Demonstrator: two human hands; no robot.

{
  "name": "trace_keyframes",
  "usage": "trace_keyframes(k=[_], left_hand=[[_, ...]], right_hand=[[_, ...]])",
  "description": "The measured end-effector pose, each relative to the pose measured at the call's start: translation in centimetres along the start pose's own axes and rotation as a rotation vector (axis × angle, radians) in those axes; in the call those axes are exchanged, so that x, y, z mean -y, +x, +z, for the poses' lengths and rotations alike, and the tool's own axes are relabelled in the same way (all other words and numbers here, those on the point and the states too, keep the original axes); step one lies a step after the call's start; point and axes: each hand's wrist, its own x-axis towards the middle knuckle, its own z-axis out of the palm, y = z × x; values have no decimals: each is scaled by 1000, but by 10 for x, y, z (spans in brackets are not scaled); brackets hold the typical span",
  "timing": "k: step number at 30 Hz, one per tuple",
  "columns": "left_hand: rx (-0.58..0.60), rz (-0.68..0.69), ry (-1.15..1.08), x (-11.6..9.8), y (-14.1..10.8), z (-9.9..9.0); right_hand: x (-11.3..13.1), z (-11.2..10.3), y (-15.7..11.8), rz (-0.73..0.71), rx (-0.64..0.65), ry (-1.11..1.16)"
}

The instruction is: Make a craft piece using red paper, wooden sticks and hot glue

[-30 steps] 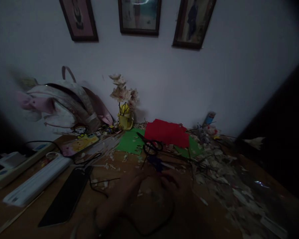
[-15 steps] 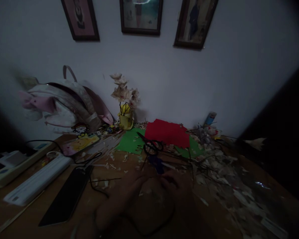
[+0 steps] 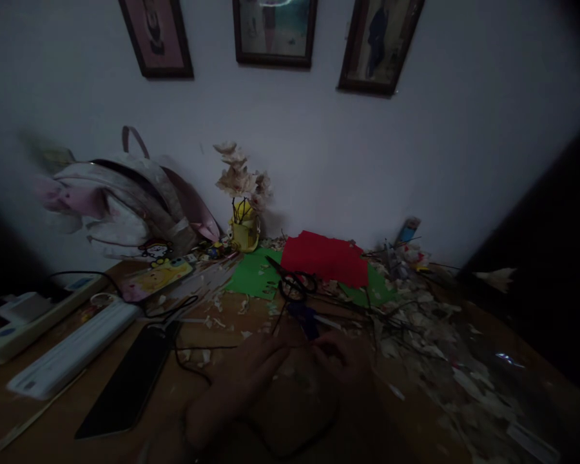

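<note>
Rm's v. dim, but I can make out a thin stem [image 3: 299,347] held btwn the person's hands, low over the middle of the table [image 3: 58,422]. Its long axis runs L–R, approx level, across the person's front & roughly parallel w/ the wall [image 3: 444,148]. L hand [image 3: 254,364] has its fingertips closed on one side of it, back of the hand up; R hand [image 3: 343,356] pinches the other side btwn thumb & fingers, but its lower part is lost in shadow. A dark length [image 3: 212,348] pokes out L of the L hand on abt the same line, pointing L; can't tell if it's the same piece. Just beyond the fingers there's a blue-handled tool [image 3: 304,319], nearest the R hand, & past that black scissors [image 3: 297,283], blades pointing up-left away from the person, loops to the R, lying partly on a green sheet [image 3: 252,277] nr a red sheet [image 3: 321,261]. Pale scraps [image 3: 425,322] are heaped to the R. A black cable [image 3: 193,370] curves nr the L wrist, w/ a dark phone [image 3: 128,380] further L, its long axis slanting up-right
</note>
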Motion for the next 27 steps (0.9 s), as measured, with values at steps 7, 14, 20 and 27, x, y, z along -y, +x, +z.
trace_keyframes(k=[7,14,20,27], left_hand=[[15,-10,-17,-2,-2,1],[3,-54,-2,2,-8,5],[8,-46,-35,4,-10,5],[-1,-58,-39,2,-11,7]], right_hand=[[-4,1,0,-28,15,-23],[8,-4,2,36,-152,10],[6,-5,2,-19,-67,-14],[6,-2,1,57,-10,66]])
